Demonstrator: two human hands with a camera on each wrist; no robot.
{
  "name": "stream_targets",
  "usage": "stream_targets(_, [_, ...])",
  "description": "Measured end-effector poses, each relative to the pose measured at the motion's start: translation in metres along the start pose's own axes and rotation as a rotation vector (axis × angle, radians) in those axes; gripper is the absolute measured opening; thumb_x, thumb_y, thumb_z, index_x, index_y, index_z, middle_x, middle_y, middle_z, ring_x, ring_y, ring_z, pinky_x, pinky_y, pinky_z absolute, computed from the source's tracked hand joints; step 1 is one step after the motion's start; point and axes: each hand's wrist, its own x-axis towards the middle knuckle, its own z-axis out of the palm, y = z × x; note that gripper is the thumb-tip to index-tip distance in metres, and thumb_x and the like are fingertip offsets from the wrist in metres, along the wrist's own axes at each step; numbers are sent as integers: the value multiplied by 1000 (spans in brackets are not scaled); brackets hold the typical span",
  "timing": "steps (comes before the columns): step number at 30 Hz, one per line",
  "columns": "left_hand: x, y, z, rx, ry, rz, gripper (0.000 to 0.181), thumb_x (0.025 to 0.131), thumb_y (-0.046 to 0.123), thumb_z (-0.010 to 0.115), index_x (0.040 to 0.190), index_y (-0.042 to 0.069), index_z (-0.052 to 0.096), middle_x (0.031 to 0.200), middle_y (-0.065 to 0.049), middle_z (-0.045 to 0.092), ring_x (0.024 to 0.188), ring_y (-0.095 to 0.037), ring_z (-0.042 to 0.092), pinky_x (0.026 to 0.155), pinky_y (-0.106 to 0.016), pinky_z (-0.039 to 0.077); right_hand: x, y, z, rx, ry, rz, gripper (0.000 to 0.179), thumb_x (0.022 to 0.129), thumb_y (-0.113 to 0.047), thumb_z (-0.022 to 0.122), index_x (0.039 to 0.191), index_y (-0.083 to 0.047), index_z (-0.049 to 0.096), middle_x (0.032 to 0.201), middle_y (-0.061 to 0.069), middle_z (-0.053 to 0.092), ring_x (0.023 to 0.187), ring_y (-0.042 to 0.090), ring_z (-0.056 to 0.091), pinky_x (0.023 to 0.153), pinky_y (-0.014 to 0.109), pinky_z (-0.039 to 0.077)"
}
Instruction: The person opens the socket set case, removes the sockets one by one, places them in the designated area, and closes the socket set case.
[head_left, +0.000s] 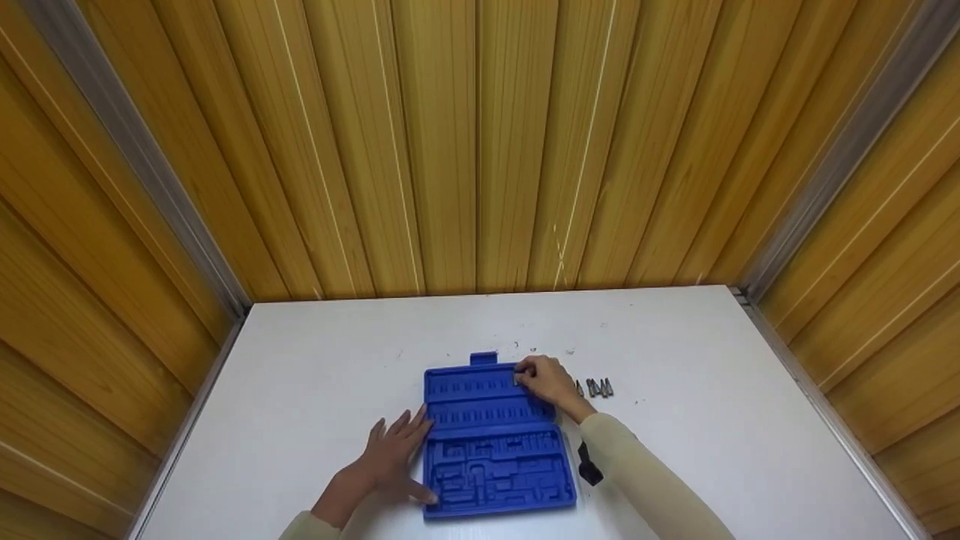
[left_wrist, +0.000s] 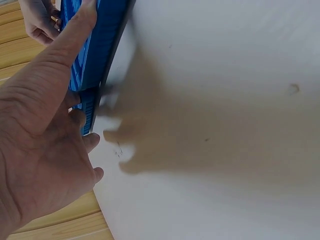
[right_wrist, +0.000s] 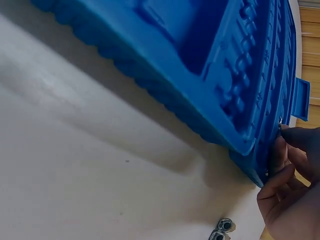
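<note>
A blue plastic tool case (head_left: pixel 499 431) lies unfolded on the white table, its moulded slots facing up. My left hand (head_left: pixel 390 454) spreads along its left side, the fingertips at the edge near the hinge and the thumb (left_wrist: pixel 75 35) on the lower half's rim. Over the upper right corner of the case, my right hand (head_left: pixel 546 379) pinches a small metal piece (right_wrist: pixel 280 122) between thumb and fingers, right at the slots. Most of that piece is hidden by the fingers; it looks like a small socket.
Several small metal sockets (head_left: pixel 600 388) stand in a short row to the right of the case, partly behind my right wrist. The case's latch tab (head_left: pixel 484 358) sticks out at the back. Wood-patterned panels (head_left: pixel 480 150) enclose the table (head_left: pixel 322 360) behind and on both sides.
</note>
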Motion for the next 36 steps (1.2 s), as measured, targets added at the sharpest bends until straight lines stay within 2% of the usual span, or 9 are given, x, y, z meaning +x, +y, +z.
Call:
stream_targets(6, [0,2,-1,1,-5,-9,126,63,55,93,159,2,30,171,-17,18,156,-47,19,121,-74,6,1,-2,-4,-43,-59,12,22,94,-15,73,109,0,76,87,8,72,74,13,59,66,31,47])
stream_targets(12, [-1,2,0,13,0,-7,126,64,55,93,159,2,31,171,-18,18,156,-47,19,121,-75,7,1,0,-6,-23,-94,-41,24,95,-13,72,114,1,69,87,11,68,74,16,56,65,32,45])
stream_targets(17, [-3,1,-1,12,16,28,125,64,52,94,158,-1,31,170,-21,20,154,-50,21,119,-76,8,0,3,-4,-3,-92,-105,18,94,-11,72,108,-2,64,86,14,67,76,21,59,67,38,48])
stream_targets(21, [-3,-1,-1,15,17,35,125,64,52,94,158,-1,31,170,-21,21,154,-50,20,119,-77,8,-3,5,-2,-3,-97,-99,14,96,-15,71,102,-3,70,92,13,69,81,22,62,73,41,51])
stream_targets(25, [0,-1,0,29,18,38,125,64,55,93,158,0,31,170,-20,21,155,-50,20,119,-76,8,-6,7,-2,56,-79,-91,11,95,-14,72,95,-3,70,97,15,72,86,21,63,79,42,52])
stream_targets(31, [0,1,-2,45,21,42,125,64,55,93,158,1,32,170,-20,22,154,-50,21,120,-75,8,-11,9,-12,223,-96,-93,14,97,-12,69,92,1,66,95,19,72,80,12,61,73,27,51])
stream_targets(33, [-1,2,-2,43,20,34,125,64,55,93,158,1,32,170,-19,22,154,-49,22,120,-75,8,-13,9,-19,262,-103,-79,16,98,-11,68,93,4,64,95,22,72,74,16,65,68,24,53])
stream_targets(36, [-2,0,-2,31,22,21,126,64,57,93,159,2,31,170,-18,21,155,-49,21,121,-75,7,-15,10,-32,283,-94,-47,16,99,-9,66,96,6,63,95,26,72,71,29,71,60,23,53])
